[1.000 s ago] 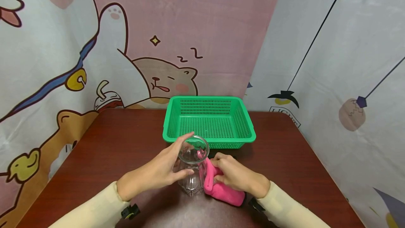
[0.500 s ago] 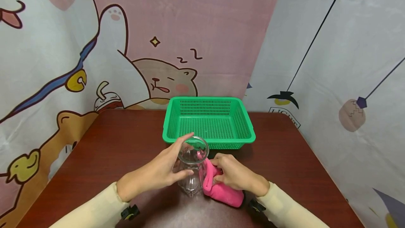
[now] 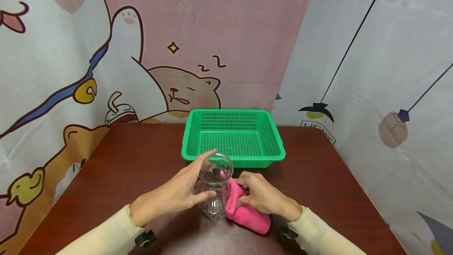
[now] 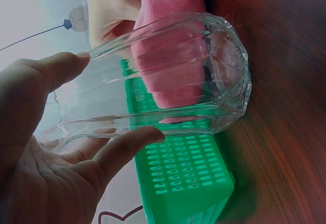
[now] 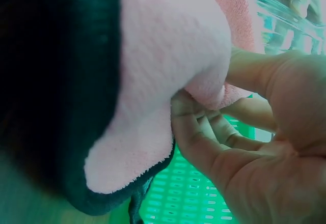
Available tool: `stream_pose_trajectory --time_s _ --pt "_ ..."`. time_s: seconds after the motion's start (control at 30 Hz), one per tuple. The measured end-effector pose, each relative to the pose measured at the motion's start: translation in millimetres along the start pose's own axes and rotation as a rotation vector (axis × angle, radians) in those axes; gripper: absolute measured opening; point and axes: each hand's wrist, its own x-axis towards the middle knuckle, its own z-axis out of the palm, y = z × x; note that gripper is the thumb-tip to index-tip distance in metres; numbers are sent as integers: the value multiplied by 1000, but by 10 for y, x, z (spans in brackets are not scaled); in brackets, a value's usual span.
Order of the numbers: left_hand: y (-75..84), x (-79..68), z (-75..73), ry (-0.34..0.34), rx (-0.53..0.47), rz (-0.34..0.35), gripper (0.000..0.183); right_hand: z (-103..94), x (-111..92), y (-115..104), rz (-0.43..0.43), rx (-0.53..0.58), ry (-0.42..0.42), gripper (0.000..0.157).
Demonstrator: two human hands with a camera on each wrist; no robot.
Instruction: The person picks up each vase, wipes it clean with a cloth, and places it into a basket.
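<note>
A clear glass vase (image 3: 214,204) with a round rim and faceted base stands in front of the basket in the head view. My left hand (image 3: 170,198) grips it from the left, thumb and fingers spread around its upper body. In the left wrist view, the vase (image 4: 232,76) lies across the picture with the fingers around its neck end. My right hand (image 3: 265,196) pinches a folded pink cloth (image 3: 251,219) at the vase's right side. Dark edging shows on the cloth (image 5: 168,35) in the right wrist view, where fingertips are partly hidden in its folds.
A green perforated basket (image 3: 233,157) stands behind the vase, toward the table's back edge. The dark reddish wooden table (image 3: 141,148) extends to both sides. A cartoon-printed curtain (image 3: 247,42) hangs at the back and sides.
The lower end of the pink cloth has shifted slightly left and toward me. Both hands keep almost the same place, and the vase stays in the left hand's grip.
</note>
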Motion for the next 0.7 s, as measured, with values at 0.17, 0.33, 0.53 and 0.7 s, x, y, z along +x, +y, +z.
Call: stream_pose_trajectory --time_s 0.17,0.33,0.53,0.7 --pt "-3 0 1 4 10 6 116 -9 -3 -4 -5 4 36 59" --pt "-6 -3 5 14 18 22 115 -37 -3 -27 -28 28 64 56" --pt "-14 -6 7 8 8 17 114 -63 12 -71 -40 41 113 56" --pt "-15 -2 6 5 4 19 112 -86 5 -107 -42 71 141 59"
